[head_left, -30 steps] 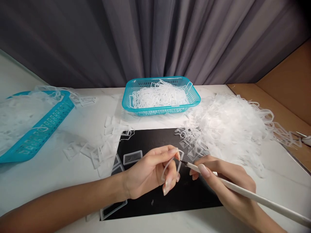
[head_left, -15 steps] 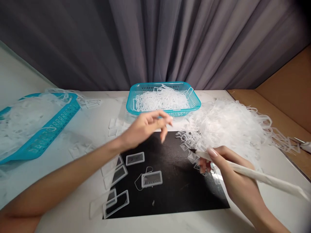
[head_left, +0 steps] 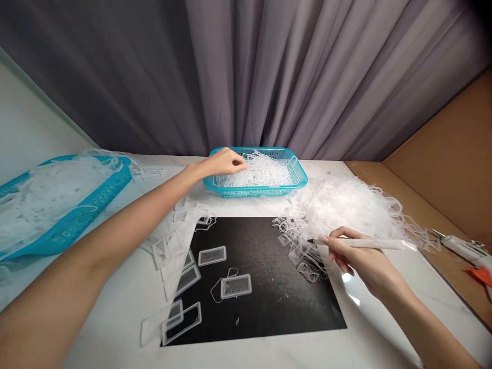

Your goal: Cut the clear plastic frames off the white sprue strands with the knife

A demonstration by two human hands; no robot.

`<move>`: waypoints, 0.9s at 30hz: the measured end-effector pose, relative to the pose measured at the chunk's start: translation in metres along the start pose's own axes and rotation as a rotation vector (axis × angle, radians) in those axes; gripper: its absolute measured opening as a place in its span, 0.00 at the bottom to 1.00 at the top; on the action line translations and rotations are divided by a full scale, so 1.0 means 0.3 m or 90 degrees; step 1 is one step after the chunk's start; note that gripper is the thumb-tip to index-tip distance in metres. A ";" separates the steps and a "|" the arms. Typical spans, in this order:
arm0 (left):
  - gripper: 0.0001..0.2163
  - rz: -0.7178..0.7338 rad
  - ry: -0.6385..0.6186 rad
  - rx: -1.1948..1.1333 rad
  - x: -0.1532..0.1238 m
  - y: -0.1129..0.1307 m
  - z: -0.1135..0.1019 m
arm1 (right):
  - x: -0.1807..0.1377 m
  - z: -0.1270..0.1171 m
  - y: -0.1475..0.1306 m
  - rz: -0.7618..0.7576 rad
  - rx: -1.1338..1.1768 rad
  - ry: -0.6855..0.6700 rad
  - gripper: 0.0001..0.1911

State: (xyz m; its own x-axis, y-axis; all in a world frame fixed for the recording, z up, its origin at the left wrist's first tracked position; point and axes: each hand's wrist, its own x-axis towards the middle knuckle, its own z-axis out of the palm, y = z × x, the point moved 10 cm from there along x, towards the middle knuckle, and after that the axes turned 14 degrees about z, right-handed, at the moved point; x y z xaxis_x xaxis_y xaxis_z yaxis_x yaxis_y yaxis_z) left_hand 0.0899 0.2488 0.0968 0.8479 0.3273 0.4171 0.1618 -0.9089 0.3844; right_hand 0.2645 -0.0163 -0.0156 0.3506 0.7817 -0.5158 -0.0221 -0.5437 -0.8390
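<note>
My left hand (head_left: 225, 162) is over the left side of the blue basket (head_left: 255, 192), its fingers curled together above the thin clear plastic frames (head_left: 265, 171) inside. Anything pinched in those fingers is too small to make out. My right hand (head_left: 355, 253) grips a white, wrapped, pen-shaped tool (head_left: 388, 244) whose dark tip points left, beside the pile of clear plastic pieces (head_left: 342, 205). On the black mat (head_left: 277, 307) lies a clear rectangular plastic piece (head_left: 236, 286) with a thin loop of trimming around it. Further rectangular pieces (head_left: 186, 279) rest along the mat's left edge.
A second blue basket (head_left: 84, 220), heaped with clear plastic pieces, stands on the left. At the right edge lie a white-handled tool (head_left: 461, 248) and an orange object (head_left: 480, 277) on brown cardboard (head_left: 442, 138). A grey curtain (head_left: 246, 77) hangs behind the table.
My left hand has moved from above the mat, up and left, to the basket, and its fingers have closed. My right hand keeps the tool, now held flatter. The view has shifted slightly.
</note>
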 end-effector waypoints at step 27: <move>0.21 0.312 -0.255 -0.024 -0.118 0.646 0.627 | -0.195 0.112 -0.004 -0.635 -0.678 0.206 0.10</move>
State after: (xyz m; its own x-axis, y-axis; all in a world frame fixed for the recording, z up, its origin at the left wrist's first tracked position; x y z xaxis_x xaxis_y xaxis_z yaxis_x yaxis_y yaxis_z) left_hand 0.1861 0.0125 0.0015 0.9433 -0.2538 0.2140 -0.3053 -0.9164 0.2590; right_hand 0.2125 -0.0511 0.0097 -0.0004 0.9339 0.3575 0.9708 0.0862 -0.2239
